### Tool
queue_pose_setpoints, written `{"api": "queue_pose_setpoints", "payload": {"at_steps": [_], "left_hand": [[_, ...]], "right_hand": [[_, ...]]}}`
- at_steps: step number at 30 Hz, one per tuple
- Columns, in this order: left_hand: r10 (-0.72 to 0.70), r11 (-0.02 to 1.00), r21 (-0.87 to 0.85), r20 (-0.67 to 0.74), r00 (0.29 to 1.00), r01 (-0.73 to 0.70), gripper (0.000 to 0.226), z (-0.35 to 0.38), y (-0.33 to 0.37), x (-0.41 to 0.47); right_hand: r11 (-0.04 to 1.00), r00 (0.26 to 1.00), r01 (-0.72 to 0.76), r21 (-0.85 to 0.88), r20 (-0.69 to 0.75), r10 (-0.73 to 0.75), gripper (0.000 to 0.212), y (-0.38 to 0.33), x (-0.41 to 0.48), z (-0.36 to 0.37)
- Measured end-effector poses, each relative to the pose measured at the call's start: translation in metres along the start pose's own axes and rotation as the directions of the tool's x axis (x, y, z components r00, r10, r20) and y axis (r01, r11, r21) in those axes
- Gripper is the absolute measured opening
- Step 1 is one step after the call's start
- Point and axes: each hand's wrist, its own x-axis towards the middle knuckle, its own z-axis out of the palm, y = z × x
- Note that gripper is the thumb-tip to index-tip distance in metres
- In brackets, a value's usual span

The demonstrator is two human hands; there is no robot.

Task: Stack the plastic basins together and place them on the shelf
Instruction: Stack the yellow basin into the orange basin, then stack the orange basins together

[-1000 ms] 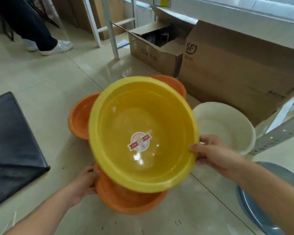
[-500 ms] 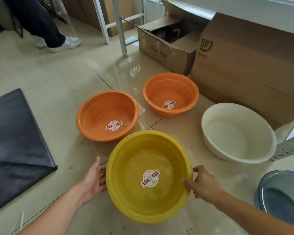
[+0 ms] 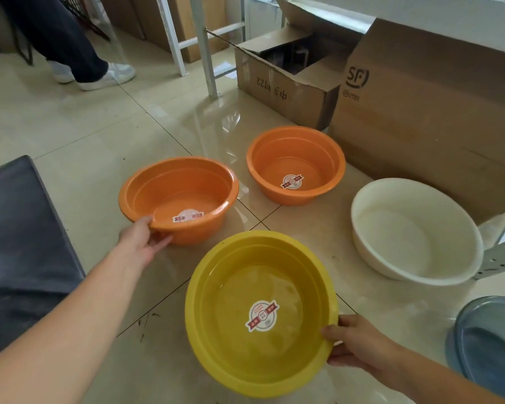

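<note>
A yellow basin sits on the tiled floor in front of me, nested on what was an orange basin, now hidden beneath it. My right hand grips its right rim. My left hand holds the near rim of an orange basin, which is tipped slightly. A second orange basin stands behind it. A white basin sits to the right. A blue-grey basin shows at the right edge.
Two cardboard boxes stand behind the basins. A grey perforated shelf upright shows at the right. White metal legs rise at the back. A black bag lies at left. Another person's legs are at top left.
The yellow basin came down from in front of me to the floor. My left hand left its side and took the near rim of the left orange basin, tipping it.
</note>
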Motion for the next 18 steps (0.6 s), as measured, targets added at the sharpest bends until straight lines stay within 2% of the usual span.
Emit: {"api": "queue_pose_setpoints", "payload": {"at_steps": [2, 5, 9, 11, 13, 16, 18], "left_hand": [[0.091, 0.996, -0.003, 0.022, 0.996, -0.091, 0.018, -0.004, 0.019, -0.018], [0.201, 0.979, 0.009, 0.165, 0.965, -0.206, 0.014, -0.016, 0.041, -0.064], [0.291, 0.943, 0.077, 0.287, 0.913, -0.325, 0.019, -0.037, 0.036, -0.137], [0.263, 0.936, 0.129, 0.362, 0.894, -0.327, 0.025, -0.047, 0.014, -0.163], [0.175, 0.941, 0.199, 0.411, 0.895, -0.275, 0.031, -0.054, -0.018, -0.175], [0.020, 0.943, 0.296, 0.410, 0.912, -0.154, 0.034, -0.061, -0.064, -0.181], [-0.047, 0.913, 0.389, 0.397, 0.917, -0.122, 0.031, -0.064, -0.083, -0.178]], "right_hand": [[1.000, 1.000, 0.007, 0.029, 0.004, -0.007, 0.024, -0.001, 0.000, -0.001], [0.997, 1.000, 0.018, 0.076, 0.006, -0.019, 0.026, -0.004, 0.002, -0.001], [0.991, 1.000, 0.022, 0.134, 0.017, -0.024, 0.037, -0.006, 0.003, -0.001], [0.984, 1.000, 0.022, 0.176, 0.006, -0.023, 0.043, -0.007, 0.004, -0.002], [0.976, 1.000, 0.021, 0.215, -0.015, -0.019, 0.050, -0.008, 0.003, -0.003], [0.966, 0.999, 0.041, 0.257, -0.018, -0.038, 0.062, -0.010, 0.000, -0.008], [0.955, 0.997, 0.070, 0.289, -0.038, -0.062, 0.064, -0.011, -0.003, -0.012]]}}
